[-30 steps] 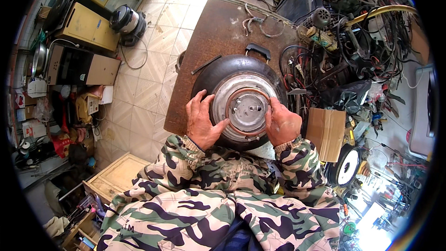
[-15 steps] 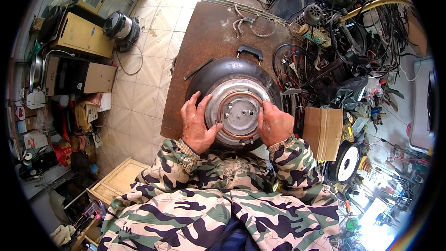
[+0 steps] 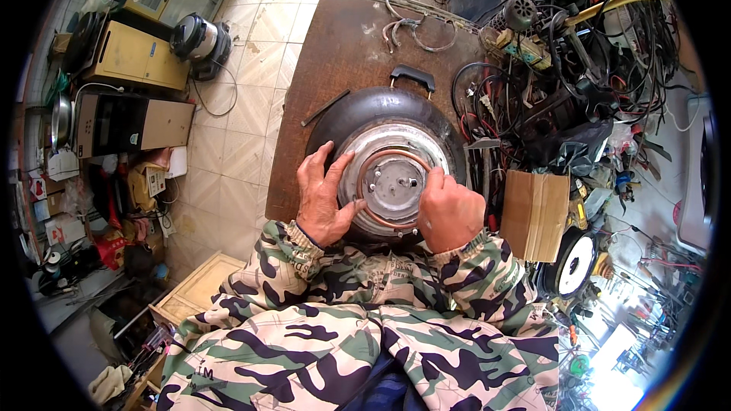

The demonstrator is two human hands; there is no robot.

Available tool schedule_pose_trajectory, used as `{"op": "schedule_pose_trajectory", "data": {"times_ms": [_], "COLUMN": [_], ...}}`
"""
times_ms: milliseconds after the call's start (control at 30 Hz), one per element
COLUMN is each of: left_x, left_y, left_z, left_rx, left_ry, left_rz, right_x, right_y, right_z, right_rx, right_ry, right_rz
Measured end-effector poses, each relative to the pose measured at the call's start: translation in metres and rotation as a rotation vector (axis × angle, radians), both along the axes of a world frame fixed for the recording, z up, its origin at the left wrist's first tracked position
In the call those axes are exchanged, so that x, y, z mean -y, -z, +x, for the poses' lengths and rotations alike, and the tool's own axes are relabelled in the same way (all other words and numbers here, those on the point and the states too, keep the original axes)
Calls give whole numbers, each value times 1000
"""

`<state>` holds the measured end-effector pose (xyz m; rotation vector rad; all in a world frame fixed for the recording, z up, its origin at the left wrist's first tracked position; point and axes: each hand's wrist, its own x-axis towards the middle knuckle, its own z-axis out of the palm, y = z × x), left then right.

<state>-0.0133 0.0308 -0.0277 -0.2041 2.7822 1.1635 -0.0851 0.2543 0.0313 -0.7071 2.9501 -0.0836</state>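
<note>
A large dark round pot [image 3: 329, 114] with a black handle [image 3: 415, 74] lies on the brown worktop [image 3: 308, 68]. A pale metal disc [image 3: 396, 131] sits centred on it, carrying a copper ring tube [image 3: 379, 154] and small studs around a middle plate. My left hand [image 3: 324, 198] rests at the disc's left side, fingers apart, thumb touching near the ring. My right hand [image 3: 451, 209] is curled at the ring's right side, its fingers closed on the tube; the fingertips are partly hidden.
A metal bar [image 3: 324, 106] and hose loops [image 3: 426, 38] lie on the worktop. Tangled cables [image 3: 624, 61], cardboard [image 3: 533, 213] and a black-rimmed round object [image 3: 571, 262] crowd the right. Appliances, including a yellow box [image 3: 133, 53], line the left; a wooden cabinet [image 3: 194, 285] stands lower left.
My right hand has curled further over the ring, turning its knuckles upward. My left hand stays beside the disc, with little movement. The view has shifted slightly.
</note>
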Motion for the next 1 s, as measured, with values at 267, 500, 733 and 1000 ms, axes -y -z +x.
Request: {"op": "schedule_pose_trajectory", "data": {"times_ms": [267, 500, 733, 1000], "left_x": [6, 14, 5, 41], "left_y": [-1, -9, -43, -45], "left_z": [-1, -4, 2, 57], "left_rx": [-10, -6, -53, 197], "left_ry": [32, 37, -48, -508], "left_rz": [-21, 10, 387, 1072], "right_x": [-2, 8, -7, -40], "right_y": [-4, -17, -38, -35], "right_z": [11, 8, 28, 69], "right_rx": [-65, -179, -276, 86], "right_ry": [-6, -134, -140, -243], "right_rz": [-148, -153, -385, -798]}}
